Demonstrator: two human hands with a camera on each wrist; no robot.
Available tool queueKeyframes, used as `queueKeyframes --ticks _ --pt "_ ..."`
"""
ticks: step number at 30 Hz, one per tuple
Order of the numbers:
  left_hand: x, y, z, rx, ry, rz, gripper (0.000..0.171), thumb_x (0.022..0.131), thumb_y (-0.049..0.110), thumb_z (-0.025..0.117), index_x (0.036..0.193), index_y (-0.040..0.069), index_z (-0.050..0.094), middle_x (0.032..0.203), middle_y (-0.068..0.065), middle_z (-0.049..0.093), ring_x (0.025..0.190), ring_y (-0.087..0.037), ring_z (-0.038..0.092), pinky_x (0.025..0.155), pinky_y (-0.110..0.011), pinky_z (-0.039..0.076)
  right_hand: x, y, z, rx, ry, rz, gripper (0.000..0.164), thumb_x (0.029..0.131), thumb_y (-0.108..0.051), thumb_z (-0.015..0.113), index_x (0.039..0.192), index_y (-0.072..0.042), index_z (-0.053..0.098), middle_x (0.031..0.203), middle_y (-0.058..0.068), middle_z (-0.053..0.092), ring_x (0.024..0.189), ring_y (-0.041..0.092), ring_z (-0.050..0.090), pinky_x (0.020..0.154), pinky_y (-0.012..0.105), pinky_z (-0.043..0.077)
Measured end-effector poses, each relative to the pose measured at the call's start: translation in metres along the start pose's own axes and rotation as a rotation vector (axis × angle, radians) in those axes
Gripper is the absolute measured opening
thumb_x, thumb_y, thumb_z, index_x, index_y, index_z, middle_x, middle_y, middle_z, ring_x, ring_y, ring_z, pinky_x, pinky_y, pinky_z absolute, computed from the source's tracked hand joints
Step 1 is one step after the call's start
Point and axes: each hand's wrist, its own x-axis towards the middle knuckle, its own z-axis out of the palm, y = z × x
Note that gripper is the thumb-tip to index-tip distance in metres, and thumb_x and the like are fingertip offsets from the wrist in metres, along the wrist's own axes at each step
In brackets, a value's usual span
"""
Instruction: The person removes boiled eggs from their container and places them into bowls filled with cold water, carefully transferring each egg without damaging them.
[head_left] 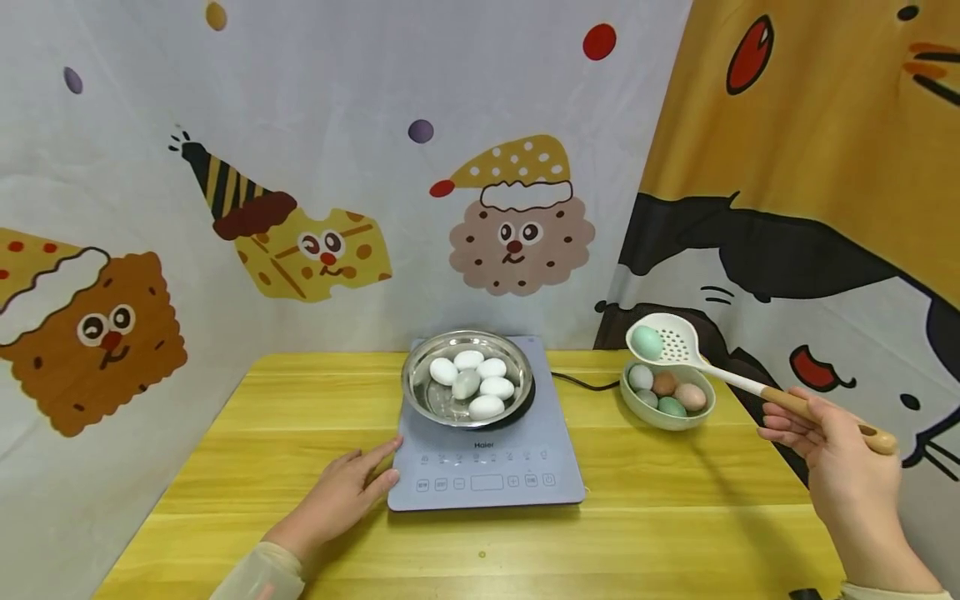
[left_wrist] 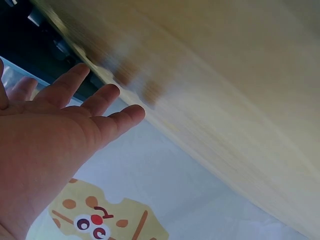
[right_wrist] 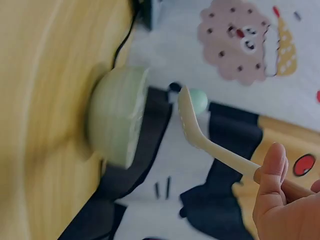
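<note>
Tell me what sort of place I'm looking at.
Probably a staged cooking corner rather than a regular kitchen: a flat cooktop sits on a wood-grained table, with cartoon-printed hangings around it.

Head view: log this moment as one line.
right hand: grips white slotted spoon with wooden handle | spoon: carries pale-green egg above round pale-green bowl | left hand: at edge of flat grey cooker

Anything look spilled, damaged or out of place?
Only one oddity: a greyish egg sits among white eggs in the metal basin, its colour standing out. No spill shows, and the pale green egg rests in the slotted spoon.
</note>
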Motion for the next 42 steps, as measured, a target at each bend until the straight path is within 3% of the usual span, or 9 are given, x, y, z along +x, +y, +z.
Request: queueKeyframes --ticks 6,13,19,25,31,42 --pt "0.000 -0.001 0.003 0.001 -0.004 0.000 0.059 0.110 0.056 0.051 0.164 0.031 0.046 0.159 -0.007 0.059 0.145 -0.063 0.044 0.120 -0.079 0.030 0.006 0.008 -0.022 -0.113 0.164 0.018 0.019 0.108 -0.021 0.065 0.114 -0.012 0.081 0.093 0.001 0.085 0.072 0.014 0.080 0.061 0.029 0.065" --pt "0.000 -0.001 0.003 -0.003 0.002 -0.003 0.059 0.110 0.056 0.051 0.163 0.031 0.046 0.159 -0.008 0.059 0.146 -0.063 0.044 0.119 -0.080 0.031 0.007 0.013 -0.029 -0.230 0.316 0.019 0.018 0.106 -0.016 0.066 0.115 -0.012 0.080 0.086 -0.005 0.083 0.066 0.010 0.078 0.056 0.025 0.063" --pt "0.000 -0.001 0.002 0.003 0.009 0.001 0.059 0.110 0.056 0.051 0.164 0.031 0.046 0.159 -0.007 0.059 0.146 -0.063 0.044 0.120 -0.080 0.031 0.004 0.016 -0.030 -0.438 0.315 -0.020 0.031 0.108 -0.019 0.063 0.134 -0.005 0.073 0.081 -0.016 0.078 0.061 0.002 0.075 0.056 0.017 0.061" --pt "-0.001 0.001 0.000 -0.007 0.002 -0.002 0.059 0.110 0.056 0.051 0.164 0.031 0.046 0.160 -0.006 0.058 0.146 -0.063 0.043 0.120 -0.081 0.029 0.003 0.016 -0.030 -0.514 0.302 -0.045 0.033 0.108 -0.019 0.062 0.136 -0.004 0.071 0.079 -0.020 0.076 0.059 0.001 0.074 0.057 0.015 0.060" --pt "-0.001 0.001 0.000 -0.008 -0.002 -0.017 0.060 0.110 0.057 0.050 0.164 0.032 0.045 0.160 -0.007 0.058 0.148 -0.063 0.041 0.120 -0.081 0.029 0.001 0.016 -0.027 -0.651 0.280 -0.128 0.036 0.108 -0.017 0.059 0.138 0.000 0.070 0.081 -0.026 0.072 0.060 -0.004 0.071 0.059 0.010 0.058" --pt "0.000 0.001 0.001 -0.003 0.001 -0.012 0.060 0.110 0.058 0.050 0.164 0.032 0.046 0.159 -0.007 0.058 0.148 -0.063 0.042 0.121 -0.081 0.028 -0.002 0.016 -0.024 -0.654 0.257 -0.135 0.034 0.108 -0.017 0.060 0.136 -0.002 0.071 0.083 -0.023 0.074 0.061 -0.001 0.073 0.061 0.012 0.060"
